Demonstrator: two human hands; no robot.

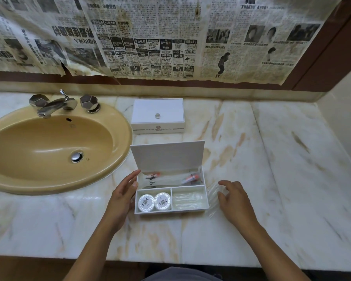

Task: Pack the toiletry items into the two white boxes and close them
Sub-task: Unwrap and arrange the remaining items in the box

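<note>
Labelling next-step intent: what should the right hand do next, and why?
Probably pinch the clear packet under the right hand and lift it into the near box. The packet lies outside on the counter, and the box lid stands open.

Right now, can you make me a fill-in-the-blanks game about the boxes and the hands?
1. The far white box has its lid ____.
2. The near white box holds ____ round wrapped soaps.
3. The right hand touches a clear ____ packet.
4. The left hand rests against the near box's ____ side.

Missing words: shut; two; plastic; left
</note>
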